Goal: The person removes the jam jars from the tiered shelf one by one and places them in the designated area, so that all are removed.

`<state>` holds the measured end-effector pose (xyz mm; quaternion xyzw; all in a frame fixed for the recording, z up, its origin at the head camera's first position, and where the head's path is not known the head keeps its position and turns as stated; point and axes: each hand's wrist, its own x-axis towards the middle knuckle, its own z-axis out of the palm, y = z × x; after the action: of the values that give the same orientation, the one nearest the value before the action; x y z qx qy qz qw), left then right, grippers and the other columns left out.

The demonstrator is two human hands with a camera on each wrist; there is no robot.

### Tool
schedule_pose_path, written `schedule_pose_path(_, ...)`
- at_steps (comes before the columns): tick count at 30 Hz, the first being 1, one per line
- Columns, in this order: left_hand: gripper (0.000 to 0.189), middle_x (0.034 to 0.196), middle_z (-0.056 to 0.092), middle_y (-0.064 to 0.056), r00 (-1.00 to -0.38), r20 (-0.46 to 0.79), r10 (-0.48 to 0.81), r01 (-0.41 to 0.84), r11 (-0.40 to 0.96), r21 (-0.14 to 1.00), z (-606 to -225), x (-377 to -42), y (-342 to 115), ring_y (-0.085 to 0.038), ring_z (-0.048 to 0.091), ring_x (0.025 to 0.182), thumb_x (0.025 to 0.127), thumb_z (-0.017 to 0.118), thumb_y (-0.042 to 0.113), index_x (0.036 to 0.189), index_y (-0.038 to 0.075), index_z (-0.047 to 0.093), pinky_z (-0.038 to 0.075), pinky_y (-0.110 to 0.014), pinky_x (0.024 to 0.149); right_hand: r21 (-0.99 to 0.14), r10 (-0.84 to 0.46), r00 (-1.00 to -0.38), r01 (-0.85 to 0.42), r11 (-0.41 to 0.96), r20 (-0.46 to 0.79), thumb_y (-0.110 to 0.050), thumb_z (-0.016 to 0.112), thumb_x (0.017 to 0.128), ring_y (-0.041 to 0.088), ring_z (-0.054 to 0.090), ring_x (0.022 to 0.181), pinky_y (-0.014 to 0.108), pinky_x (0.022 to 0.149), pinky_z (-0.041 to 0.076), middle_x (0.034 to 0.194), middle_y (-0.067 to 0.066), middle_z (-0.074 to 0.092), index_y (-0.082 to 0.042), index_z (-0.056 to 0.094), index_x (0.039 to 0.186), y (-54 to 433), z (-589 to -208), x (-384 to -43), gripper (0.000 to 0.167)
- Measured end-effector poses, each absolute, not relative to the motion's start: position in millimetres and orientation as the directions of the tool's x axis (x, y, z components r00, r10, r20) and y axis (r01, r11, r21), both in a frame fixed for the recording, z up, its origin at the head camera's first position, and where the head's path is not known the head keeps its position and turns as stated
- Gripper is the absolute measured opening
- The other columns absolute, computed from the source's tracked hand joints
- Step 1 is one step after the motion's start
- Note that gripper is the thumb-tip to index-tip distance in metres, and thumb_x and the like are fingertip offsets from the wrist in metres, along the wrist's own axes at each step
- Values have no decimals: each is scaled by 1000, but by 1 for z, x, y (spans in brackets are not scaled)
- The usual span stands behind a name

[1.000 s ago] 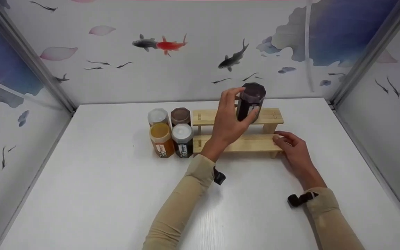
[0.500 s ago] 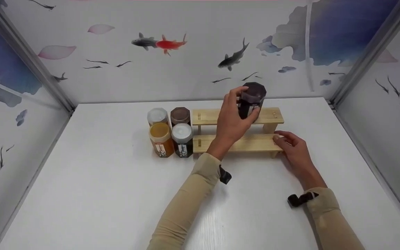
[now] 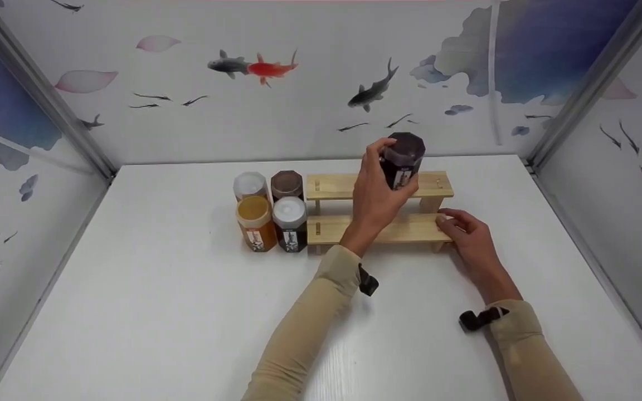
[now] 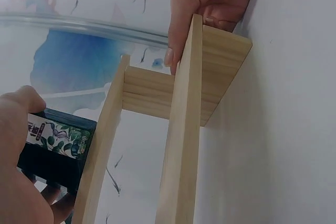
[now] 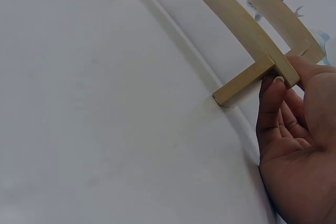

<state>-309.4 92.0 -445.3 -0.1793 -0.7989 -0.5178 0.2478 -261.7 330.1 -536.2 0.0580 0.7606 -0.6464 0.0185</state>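
In the head view my left hand point(image 3: 378, 195) grips a dark octagonal jar point(image 3: 403, 161) with a label, upright at the upper step of a two-step wooden rack point(image 3: 404, 229). The left wrist view shows this dark jar point(image 4: 52, 145) with its base at the upper board point(image 4: 105, 145); whether its full weight rests there I cannot tell. At the rack's right end my right hand point(image 3: 471, 236) pinches the lower board between thumb and fingers. From the right wrist, the thumb and a fingertip of that hand point(image 5: 299, 124) hold the board's end point(image 5: 286, 72).
Left of the rack stand several jars in two rows: an amber jar point(image 3: 257, 225), a white-lidded dark jar point(image 3: 291, 225), a pale-lidded jar point(image 3: 251, 185) and a brown-lidded jar point(image 3: 287, 184). A printed wall point(image 3: 298, 122) rises behind the white table point(image 3: 159, 306).
My left hand has shifted slightly right around the jar, which stays in nearly the same spot. The right hand keeps its hold on the rack. The whole head view has drifted a little.
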Motion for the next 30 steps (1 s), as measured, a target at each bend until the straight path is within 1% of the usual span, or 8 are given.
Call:
schedule_pose_path(2, 80, 150, 57, -5, -813, 581, 43, 549, 389, 740, -445, -306, 88, -19, 65, 126, 92, 86, 31, 155, 30, 37, 61, -39, 97, -981, 65, -992, 113, 160, -104, -52, 73, 101, 5, 67, 90, 16, 76, 57, 109, -1, 66, -13, 61, 150, 330, -536, -262, 63)
schedule_pose_path(5, 79, 151, 57, -6, -812, 580, 62, 558, 375, 741, -444, -300, 80, -19, 66, 123, 92, 86, 29, 155, 28, 38, 61, -38, 95, -981, 63, -993, 113, 155, -105, -51, 73, 101, 6, 67, 91, 16, 77, 57, 110, 0, 66, -14, 61, 150, 329, -537, -263, 62)
schedule_pose_path(12, 78, 148, 59, -6, -805, 586, 92, 580, 334, 743, -443, -287, 57, -19, 66, 122, 90, 85, 26, 154, 26, 39, 62, -30, 90, -982, 48, -993, 109, 151, -103, -52, 73, 101, 6, 70, 97, 17, 83, 60, 116, 2, 67, -12, 58, 153, 330, -537, -263, 67)
schedule_pose_path(15, 77, 147, 59, -7, -802, 589, 104, 588, 316, 745, -443, -282, 44, -19, 65, 122, 90, 84, 25, 153, 27, 40, 62, -29, 89, -982, 49, -993, 110, 154, -103, -52, 72, 101, 6, 71, 98, 17, 85, 60, 117, 2, 67, -11, 58, 154, 331, -538, -263, 68)
schedule_pose_path(18, 76, 146, 60, -7, -795, 596, 114, 597, 323, 734, -442, -278, 28, -18, 65, 122, 90, 84, 25, 153, 27, 42, 62, -30, 88, -982, 55, -993, 113, 151, -106, -52, 73, 102, 5, 71, 98, 17, 85, 60, 115, 0, 68, -11, 58, 153, 330, -539, -263, 67)
schedule_pose_path(22, 75, 143, 62, -7, -791, 602, 114, 601, 330, 728, -440, -273, 1, -19, 65, 122, 89, 86, 23, 152, 26, 45, 63, -34, 87, -985, 69, -992, 112, 134, -103, -49, 75, 101, 3, 69, 92, 15, 80, 58, 109, -2, 68, -10, 60, 150, 329, -539, -263, 65)
schedule_pose_path(25, 75, 144, 60, -7, -796, 597, 100, 593, 321, 738, -437, -270, -20, -20, 65, 123, 89, 87, 21, 152, 25, 46, 64, -36, 89, -984, 80, -992, 108, 143, -97, -49, 76, 100, 3, 67, 89, 15, 77, 57, 106, -1, 66, -10, 61, 149, 329, -538, -263, 64)
schedule_pose_path(30, 74, 148, 59, -6, -802, 593, 71, 577, 346, 740, -426, -267, -54, -21, 64, 126, 89, 87, 23, 152, 24, 46, 63, -40, 95, -977, 77, -991, 123, 175, -111, -53, 74, 101, 3, 67, 92, 14, 79, 56, 110, -2, 66, -11, 59, 152, 329, -538, -263, 68)
